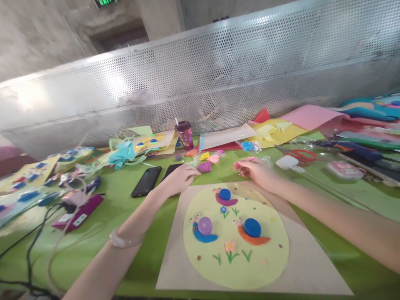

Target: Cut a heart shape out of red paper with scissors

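My left hand (181, 178) reaches over the near end of a dark phone, its fingers stretched toward a purple lump of modelling clay (204, 167). Whether they touch the clay is hard to tell. Farther right, my right hand (253, 170) has its fingers pinched together above the far edge of the picture; pinkish bits show at the fingertips, too blurred to name. Below both hands lies a white sheet (175, 266) with a pale yellow rounded shape (215, 262). On it are several clay snails with round shells, such as the orange one (254, 238), plus flowers and grass.
Yellow clay (204, 156), pink clay (213, 158) and a lidded purple cup (185, 135) stand beyond. A black phone (146, 181) and purple power strip (78, 212) with cables lie left. Red scissors (303, 156) and a white charger (287, 162) are right. Perforated metal panel (200, 79) behind.
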Demonstrator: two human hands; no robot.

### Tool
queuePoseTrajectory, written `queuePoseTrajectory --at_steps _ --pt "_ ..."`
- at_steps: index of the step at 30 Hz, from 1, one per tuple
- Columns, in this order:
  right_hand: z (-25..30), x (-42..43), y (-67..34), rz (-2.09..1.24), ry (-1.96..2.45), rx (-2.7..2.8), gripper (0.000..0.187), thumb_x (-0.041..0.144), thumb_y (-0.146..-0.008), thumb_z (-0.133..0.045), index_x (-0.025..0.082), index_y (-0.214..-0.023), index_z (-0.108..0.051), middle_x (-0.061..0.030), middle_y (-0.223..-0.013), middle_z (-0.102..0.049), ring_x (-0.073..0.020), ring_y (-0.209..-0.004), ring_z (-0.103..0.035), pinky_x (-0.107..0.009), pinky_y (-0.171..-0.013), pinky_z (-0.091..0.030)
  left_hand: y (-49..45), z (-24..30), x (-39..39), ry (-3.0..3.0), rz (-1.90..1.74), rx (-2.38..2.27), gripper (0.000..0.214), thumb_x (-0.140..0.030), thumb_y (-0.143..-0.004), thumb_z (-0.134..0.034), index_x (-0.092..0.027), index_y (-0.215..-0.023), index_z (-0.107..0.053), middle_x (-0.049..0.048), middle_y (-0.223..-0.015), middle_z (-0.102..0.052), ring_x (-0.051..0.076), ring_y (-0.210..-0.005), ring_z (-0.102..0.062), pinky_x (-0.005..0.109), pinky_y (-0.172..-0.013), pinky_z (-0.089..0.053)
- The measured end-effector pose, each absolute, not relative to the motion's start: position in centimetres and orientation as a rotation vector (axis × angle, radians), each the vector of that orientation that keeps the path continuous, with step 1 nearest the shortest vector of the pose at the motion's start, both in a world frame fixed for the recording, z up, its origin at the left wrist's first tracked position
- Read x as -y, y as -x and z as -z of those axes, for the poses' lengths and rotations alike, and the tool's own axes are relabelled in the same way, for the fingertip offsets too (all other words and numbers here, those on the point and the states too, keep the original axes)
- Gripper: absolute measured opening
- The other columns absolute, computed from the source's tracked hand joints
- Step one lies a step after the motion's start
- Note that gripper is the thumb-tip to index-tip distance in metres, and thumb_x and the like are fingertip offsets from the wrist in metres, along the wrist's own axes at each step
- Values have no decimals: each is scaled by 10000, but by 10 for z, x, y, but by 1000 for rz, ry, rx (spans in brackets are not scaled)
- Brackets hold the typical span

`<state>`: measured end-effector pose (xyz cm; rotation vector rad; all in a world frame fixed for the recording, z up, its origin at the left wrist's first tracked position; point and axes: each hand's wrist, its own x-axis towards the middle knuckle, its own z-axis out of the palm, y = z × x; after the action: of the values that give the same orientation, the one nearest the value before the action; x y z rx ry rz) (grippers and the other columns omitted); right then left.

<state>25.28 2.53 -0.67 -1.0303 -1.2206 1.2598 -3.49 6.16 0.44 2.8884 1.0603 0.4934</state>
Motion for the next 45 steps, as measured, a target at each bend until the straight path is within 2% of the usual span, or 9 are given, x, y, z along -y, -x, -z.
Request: queuePoseTrajectory --at_steps 6,10,14,22,27,30,34,38,45 --pt "7 -26 -253 -1258 1009 1210 209 372 -739 -632 171 -694 -668 -57 -695 -654 -129 -588 -527 -261 -508 -365 33 -2 -62 -2921 -502 -1035 326 -154 -857 -392 -215 -1031 -660 28 -1083 -648 190 -1033 -540 363 -979 -366" --pt "8 -26 -254 -1259 1008 1217 236 395 -752 -625 169 -694 -660 -62 -692 -663 -132 -588 -534 -265 -515 -368 32 -2 -60 -2936 -545 -1079 318 -169 -858 -404 -225 -1030 -666 43 -1178 -596 242 -1155 -442 450 -1021 -298" --pt "8 -24 -252 -1258 1020 1219 239 398 -766 -609 173 -698 -656 -48 -651 -650 -128 -567 -527 -265 -522 -371 33 -3 -58 -2933 -552 -1156 318 -182 -862 -415 -249 -1047 -664 28 -1201 -575 250 -1199 -382 456 -1034 -282" --pt "5 -20 -251 -1263 1034 1208 245 415 -739 -629 177 -682 -651 -18 -574 -606 -120 -542 -511 -261 -523 -370 39 2 -65 -2891 -574 -1217 319 -170 -856 -404 -235 -1026 -665 34 -1187 -578 238 -1176 -407 435 -1017 -312" --pt "3 -19 -248 -1262 1057 1218 231 397 -739 -619 178 -669 -644 -19 -562 -608 -124 -535 -513 -265 -525 -363 44 0 -73 -2855 -632 -1268 282 -206 -858 -399 -198 -998 -643 57 -1108 -615 222 -1105 -480 398 -992 -349" --pt "3 -19 -248 -1259 1071 1220 231 391 -740 -613 172 -675 -644 -18 -560 -610 -119 -531 -513 -259 -528 -363 48 1 -76 -2805 -665 -1359 270 -275 -847 -432 -169 -1035 -593 94 -1092 -613 247 -1079 -504 420 -970 -370" --pt "2 -19 -248 -1259 1094 1223 234 390 -738 -608 167 -675 -638 -17 -553 -609 -115 -530 -517 -250 -529 -364 51 5 -78 -2753 -605 -1410 413 -346 -824 -464 -110 -1156 -529 153 -1172 -572 304 -1133 -470 474 -974 -355" --pt "2 -17 -247 -1226 1115 1215 237 397 -725 -610 171 -654 -625 -15 -548 -604 -117 -526 -519 -249 -522 -368 51 5 -77 -2743 -503 -1342 465 -360 -839 -442 -110 -1226 -507 143 -1258 -535 277 -1175 -466 420 -1010 -342" --pt "0 -19 -252 -1032 1186 1084 206 356 -723 -568 166 -656 -611 13 -472 -531 -106 -459 -442 -246 -466 -318 51 -2 -76 -2709 -497 -1365 405 -319 -845 -417 -156 -1192 -547 103 -1249 -562 232 -1134 -528 354 -984 -388"
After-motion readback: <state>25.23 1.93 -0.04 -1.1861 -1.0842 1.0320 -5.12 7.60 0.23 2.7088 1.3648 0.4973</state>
